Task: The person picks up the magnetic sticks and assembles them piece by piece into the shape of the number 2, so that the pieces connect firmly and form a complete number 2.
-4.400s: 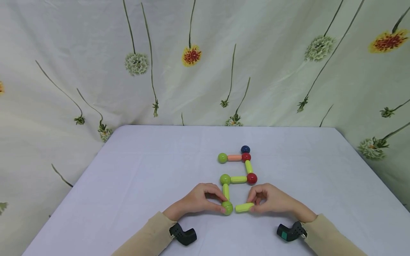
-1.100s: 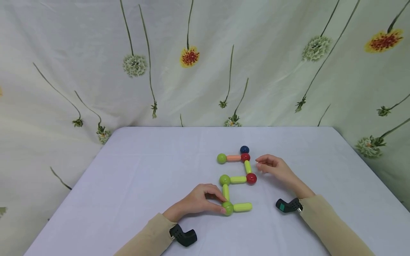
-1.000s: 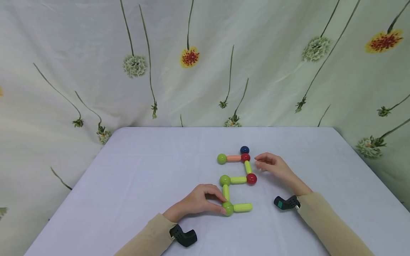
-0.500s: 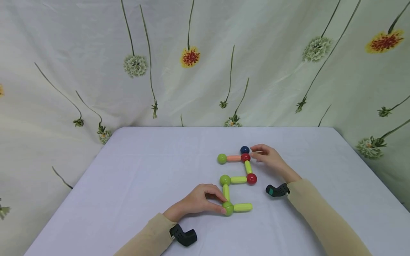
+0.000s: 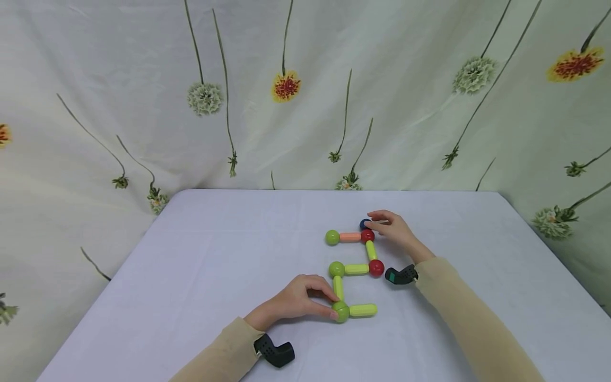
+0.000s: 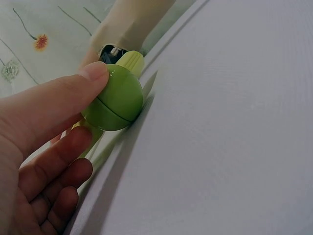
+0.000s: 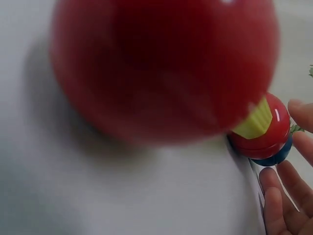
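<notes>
A figure of magnetic balls and rods lies on the table. My left hand [image 5: 298, 298] pinches the near green ball [image 5: 341, 313] between thumb and fingers, as the green ball [image 6: 115, 100] in the left wrist view confirms. From that ball a yellow-green rod [image 5: 364, 310] points right, its other end free. My right hand [image 5: 392, 228] is at the figure's far end, its thumb in front of the blue ball [image 5: 364, 224] and partly hiding it; a grip is not plain. The blue ball [image 7: 275, 157] lies against the far red ball [image 7: 264, 132].
Another red ball [image 5: 376, 268] sits close to the right wrist camera [image 5: 402, 275]. An orange rod [image 5: 350, 237] links the far red ball to a green ball [image 5: 332, 237]. The white table [image 5: 215, 254] ends at a flowered cloth [image 5: 406, 132].
The yellow-green rod, earlier in my right hand, now touches the near green ball. That hand has let it go and moved up to the blue ball. My left hand stays put.
</notes>
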